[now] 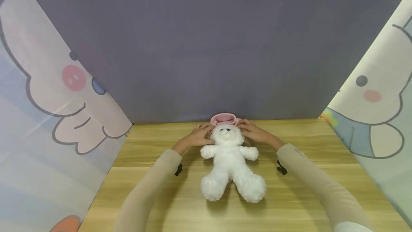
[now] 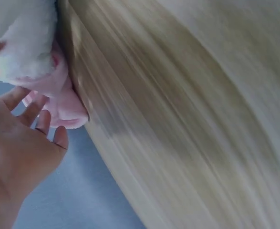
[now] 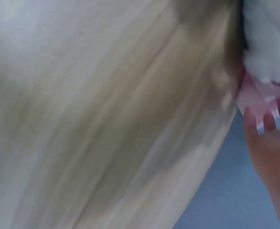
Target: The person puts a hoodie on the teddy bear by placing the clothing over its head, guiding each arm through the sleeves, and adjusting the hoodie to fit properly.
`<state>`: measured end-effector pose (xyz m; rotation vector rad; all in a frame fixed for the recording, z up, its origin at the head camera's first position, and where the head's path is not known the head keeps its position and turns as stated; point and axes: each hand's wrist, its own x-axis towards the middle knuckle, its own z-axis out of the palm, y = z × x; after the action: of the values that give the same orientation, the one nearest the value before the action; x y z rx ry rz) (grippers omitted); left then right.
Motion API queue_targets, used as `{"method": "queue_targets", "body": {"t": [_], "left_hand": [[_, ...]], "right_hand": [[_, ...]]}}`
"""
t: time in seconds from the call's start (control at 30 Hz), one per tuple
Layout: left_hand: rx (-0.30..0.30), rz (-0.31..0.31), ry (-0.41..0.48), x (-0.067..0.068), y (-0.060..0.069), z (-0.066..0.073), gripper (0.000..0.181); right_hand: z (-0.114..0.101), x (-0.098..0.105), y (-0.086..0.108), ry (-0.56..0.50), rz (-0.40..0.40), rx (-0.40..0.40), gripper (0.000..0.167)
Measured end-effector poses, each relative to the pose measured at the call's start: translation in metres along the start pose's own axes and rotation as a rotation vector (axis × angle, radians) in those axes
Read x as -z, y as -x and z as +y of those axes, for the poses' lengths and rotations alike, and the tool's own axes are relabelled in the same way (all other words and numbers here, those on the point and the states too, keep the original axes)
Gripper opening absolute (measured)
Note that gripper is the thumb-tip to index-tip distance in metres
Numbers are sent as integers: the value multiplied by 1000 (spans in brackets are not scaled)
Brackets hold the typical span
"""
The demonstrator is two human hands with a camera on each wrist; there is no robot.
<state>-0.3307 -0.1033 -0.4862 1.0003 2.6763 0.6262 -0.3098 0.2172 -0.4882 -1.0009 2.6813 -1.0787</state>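
Two hands in play: one left hand, one right hand, and two sleeves, left and right! Just one white plush bear, showing two arms and two legs. One pink cloth item! Two black straps, left and right. One wooden tabletop, one grey backdrop, two printed side panels, left and right, one round pink spot on each!

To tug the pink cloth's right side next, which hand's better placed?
Probably the right hand: it's at that side of the pink cloth. The left hand is at the opposite side, across the bear's head.
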Motion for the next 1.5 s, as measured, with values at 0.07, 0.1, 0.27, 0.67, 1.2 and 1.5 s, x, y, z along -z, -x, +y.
{"method": "queue_targets", "body": {"t": [0.07, 0.1, 0.27, 0.67, 1.2, 1.5], "left_hand": [[-2, -4, 48, 0, -1, 2, 75], [-37, -3, 104, -1, -4, 2, 76], [-234, -22, 452, -7, -13, 6, 78], [-88, 220, 214, -21, -18, 35, 61], [-165, 418, 172, -29, 13, 23, 48], [34, 277, 392, -25, 20, 5, 47]], "right_hand": [[-3, 7, 3, -114, -78, -45, 47], [-3, 9, 3, -155, -117, -60, 50], [0, 7, 1, -174, -188, -69, 56], [-16, -22, 2, -113, 165, -77, 31], [-11, -22, 12, 2, 297, 51, 35], [0, -25, 13, -249, 225, -40, 44]]}}
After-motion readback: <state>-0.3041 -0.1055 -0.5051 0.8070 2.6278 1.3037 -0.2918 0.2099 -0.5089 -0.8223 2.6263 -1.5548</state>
